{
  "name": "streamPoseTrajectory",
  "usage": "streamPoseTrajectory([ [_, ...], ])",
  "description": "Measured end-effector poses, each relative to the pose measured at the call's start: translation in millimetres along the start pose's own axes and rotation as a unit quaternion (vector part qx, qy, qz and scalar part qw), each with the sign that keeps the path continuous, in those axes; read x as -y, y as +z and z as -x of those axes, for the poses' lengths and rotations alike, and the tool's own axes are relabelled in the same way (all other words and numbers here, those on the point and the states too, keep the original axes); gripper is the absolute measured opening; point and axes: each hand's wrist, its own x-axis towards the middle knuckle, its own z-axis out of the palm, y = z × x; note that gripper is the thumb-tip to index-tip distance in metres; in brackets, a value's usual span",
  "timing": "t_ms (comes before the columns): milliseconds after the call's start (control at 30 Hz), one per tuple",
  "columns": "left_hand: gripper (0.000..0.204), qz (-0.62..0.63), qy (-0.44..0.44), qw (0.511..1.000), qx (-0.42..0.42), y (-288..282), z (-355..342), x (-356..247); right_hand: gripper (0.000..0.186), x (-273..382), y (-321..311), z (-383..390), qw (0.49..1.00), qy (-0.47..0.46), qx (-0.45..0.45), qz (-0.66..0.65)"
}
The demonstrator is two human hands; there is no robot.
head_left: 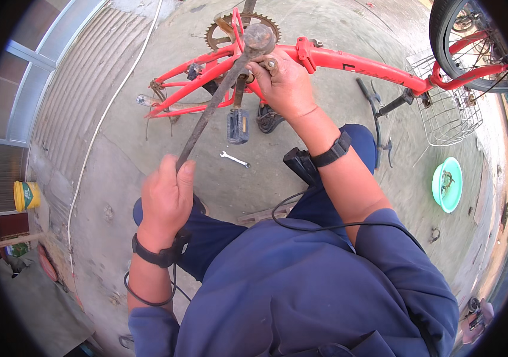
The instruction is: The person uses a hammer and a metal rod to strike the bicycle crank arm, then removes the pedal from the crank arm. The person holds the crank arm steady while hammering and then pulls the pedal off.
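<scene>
My left hand is wrapped round the lower end of a long dark hammer. The hammer's round, worn head is raised over the middle of a red bicycle frame, which lies upside down. At the frame's crank area my right hand is closed, fingers bent round a short rusty metal piece with a rounded end. Whether that piece touches the crank axle is hidden by the hand and hammer. Beside them are the toothed chainring and a pedal hanging on its crank arm.
An open-end wrench lies on the concrete floor between my knees and the frame. To the right are a wire basket, a front wheel, handlebars and a green basin holding small parts. A yellow bucket stands far left.
</scene>
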Motion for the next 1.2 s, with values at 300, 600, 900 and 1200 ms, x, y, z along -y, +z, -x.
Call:
streamPoseTrajectory([
  [300,0.031,-0.098,0.042,0.994,-0.022,-42,-20,-27,0.012,1,3,-5,0.999,0.027,0.019,0.028],
  [600,0.037,-0.147,-0.019,0.985,0.089,-43,-28,-38,0.014,-4,4,-3,0.998,0.026,0.022,0.047],
  [900,0.033,0.073,0.119,0.984,-0.107,-59,-29,-45,0.018,-4,5,-6,1.000,0.011,-0.003,0.017],
  [1200,0.032,-0.071,0.099,0.990,-0.064,-72,-34,-56,0.019,-6,6,-7,0.999,0.034,0.013,0.027],
])
